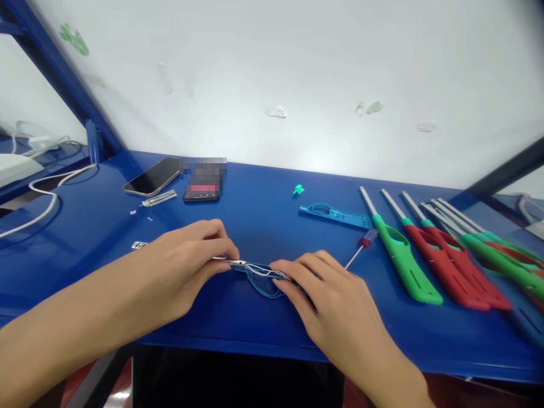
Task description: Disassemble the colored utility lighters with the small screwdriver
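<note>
Below the centre of the frame, the left hand [191, 258] pinches a metal tube [233, 262] while the right hand [329, 292] grasps a blue casing [264, 293] with white wires [261, 272].

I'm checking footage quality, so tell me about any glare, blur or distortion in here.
Head view: bright glow low on the wall; head view: rightmost lighters stretched and somewhat soft; head view: pixel blocks over part of the phone with the pink bar; head view: the held blue casing reads fairly clearly.

Blue table [255, 215], lighters [446, 272], screwdriver [369, 238], two phones [155, 175]
</note>
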{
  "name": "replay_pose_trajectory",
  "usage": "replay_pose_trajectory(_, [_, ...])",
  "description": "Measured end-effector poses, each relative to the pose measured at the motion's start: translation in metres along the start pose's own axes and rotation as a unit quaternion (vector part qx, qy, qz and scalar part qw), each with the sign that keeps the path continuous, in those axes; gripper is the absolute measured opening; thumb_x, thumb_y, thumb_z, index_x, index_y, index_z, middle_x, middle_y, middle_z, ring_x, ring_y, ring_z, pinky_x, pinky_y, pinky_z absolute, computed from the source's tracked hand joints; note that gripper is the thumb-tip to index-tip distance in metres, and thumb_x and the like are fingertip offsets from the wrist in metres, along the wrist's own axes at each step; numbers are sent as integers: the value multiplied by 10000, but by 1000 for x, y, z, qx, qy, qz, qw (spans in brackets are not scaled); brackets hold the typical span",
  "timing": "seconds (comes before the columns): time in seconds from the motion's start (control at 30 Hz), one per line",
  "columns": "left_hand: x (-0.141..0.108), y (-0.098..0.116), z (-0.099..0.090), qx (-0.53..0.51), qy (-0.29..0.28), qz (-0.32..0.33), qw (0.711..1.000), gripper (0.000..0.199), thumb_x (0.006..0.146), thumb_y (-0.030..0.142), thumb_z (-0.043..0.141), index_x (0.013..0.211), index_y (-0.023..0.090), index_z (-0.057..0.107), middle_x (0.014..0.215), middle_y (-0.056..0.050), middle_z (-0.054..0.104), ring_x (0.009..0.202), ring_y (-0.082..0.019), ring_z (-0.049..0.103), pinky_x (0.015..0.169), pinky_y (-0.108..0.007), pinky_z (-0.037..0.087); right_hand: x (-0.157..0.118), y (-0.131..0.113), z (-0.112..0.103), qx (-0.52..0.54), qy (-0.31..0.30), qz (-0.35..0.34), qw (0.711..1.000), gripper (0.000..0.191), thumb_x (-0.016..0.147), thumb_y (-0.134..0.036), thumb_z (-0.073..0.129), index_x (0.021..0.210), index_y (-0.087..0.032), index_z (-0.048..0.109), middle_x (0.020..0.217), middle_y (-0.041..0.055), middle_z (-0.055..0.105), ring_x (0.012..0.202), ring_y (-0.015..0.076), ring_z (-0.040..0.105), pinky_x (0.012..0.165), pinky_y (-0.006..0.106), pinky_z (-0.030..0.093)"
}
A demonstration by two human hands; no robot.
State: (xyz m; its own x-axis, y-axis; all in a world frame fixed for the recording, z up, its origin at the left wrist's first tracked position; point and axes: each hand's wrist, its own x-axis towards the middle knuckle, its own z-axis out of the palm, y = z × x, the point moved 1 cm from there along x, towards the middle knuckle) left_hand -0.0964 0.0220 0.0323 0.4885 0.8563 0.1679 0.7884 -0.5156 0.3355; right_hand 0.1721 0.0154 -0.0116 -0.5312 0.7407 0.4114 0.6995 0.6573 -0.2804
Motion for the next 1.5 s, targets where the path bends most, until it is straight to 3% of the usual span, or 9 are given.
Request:
replay_pose_trajectory(0.13, [-2, 7, -5, 12, -45, -9, 999, 226, 1096, 325, 523, 1124, 381, 740, 1224, 48, 731, 1076, -194, 695, 923, -300, 528, -1, 0, -1, 2, -3, -1, 1000, 208, 1100, -260, 602, 1300, -300, 645, 1016, -11, 732, 901, 219, 637, 701, 370, 445])
replay_pose_trajectory(0.33, [-4, 8, -2, 30, -15, -36, 999, 270, 1096, 504, 534, 1341, 454, 634, 1320, 83, 721, 1185, -219, 684, 985, -340, 503, 2, -3, -4, 1, 22, -10, 1000, 178, 1124, -298, 552, 1260, -309, 666, 1118, 8, 734, 886, 203, 682, 693, 347, 465])
replay_pose_trajectory(0.47, [-4, 12, -4, 32, 0, -28, 999, 242, 1104, 486, 520, 1316, 482, 636, 1294, 103, 723, 1133, -207, 698, 954, -344, 510, 13, -7, -9, 6, 41, -19, 999, 190, 1128, -368, 542, 1178, -285, 706, 1092, 0, 761, 889, 202, 709, 689, 347, 478])
replay_pose_trajectory(0.73, [-3, 10, -10, 30, 1, -24, 999, 222, 1105, 445, 533, 1279, 450, 670, 1252, 62, 732, 1048, -208, 716, 883, -332, 519, 25, -15, -9, 57, 18, -29, 998, 132, 1076, -324, 651, 1069, -258, 765, 1039, -6, 816, 904, 221, 736, 873, 387, 545])
replay_pose_trajectory(0.9, [-4, 11, -12, 21, -21, -16, 999, 213, 1113, 455, 521, 1265, 443, 670, 1255, 66, 722, 1061, -185, 713, 863, -288, 524, 25, -13, -5, 93, 19, -9, 995, 112, 1069, -274, 667, 1029, -257, 770, 1029, -12, 822, 910, 198, 734, 902, 357, 550])
replay_pose_trajectory(1.07, [-6, 11, -12, 31, -33, -12, 999, 182, 1102, 408, 554, 1243, 464, 655, 1255, 113, 706, 1094, -154, 694, 894, -258, 513, 23, -12, -3, 108, 10, -1, 994, 165, 1089, -261, 626, 999, -254, 764, 1000, -11, 807, 889, 193, 716, 863, 347, 543])
replay_pose_trajectory(1.27, [-5, 10, -11, 32, -30, 1, 999, 181, 1105, 370, 546, 1227, 433, 663, 1256, 84, 708, 1077, -173, 692, 896, -263, 502, 20, -13, -4, 113, 11, 8, 993, 182, 1083, -257, 631, 958, -254, 764, 972, -5, 772, 867, 194, 694, 833, 345, 530])
replay_pose_trajectory(1.5, [-5, 11, -13, 34, -35, 7, 999, 194, 1111, 362, 535, 1238, 463, 641, 1224, 119, 694, 1040, -133, 681, 874, -228, 484, 18, -13, -1, 104, 26, 12, 994, 164, 1048, -154, 667, 961, -253, 766, 965, -4, 752, 837, 184, 698, 792, 332, 518])
